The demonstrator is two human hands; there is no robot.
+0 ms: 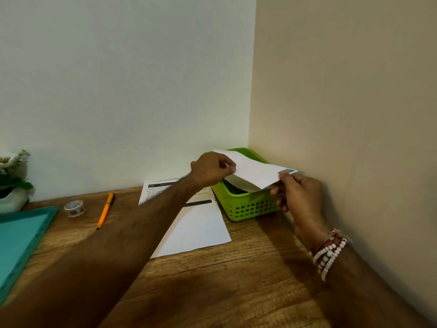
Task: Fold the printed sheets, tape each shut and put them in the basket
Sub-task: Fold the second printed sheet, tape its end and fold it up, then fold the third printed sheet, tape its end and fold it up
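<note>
1. Wooden desk (236,280) in a wall corner.
2. Left hand (211,170) and right hand (299,194) each pinch an end of the folded sheet (253,171), held over the green basket (246,207).
3. Flat sheets (196,223) lie beside the basket.

A wooden counter (236,280) with a brown grain fills the lower part of the view and runs into a corner. A pale back wall (118,79) meets a beige side wall (343,91) there on the right. An orange pen (105,210) with a dark cap end lies flat on the wood, slanted, its far end towards the back wall. At the left edge a teal tray (21,237) lies flat, cut off by the frame, well apart from the pen. Behind the tray, against the back wall, stands a white pot (13,200) with green leaves (14,183) and a pale flower (11,160).
</note>
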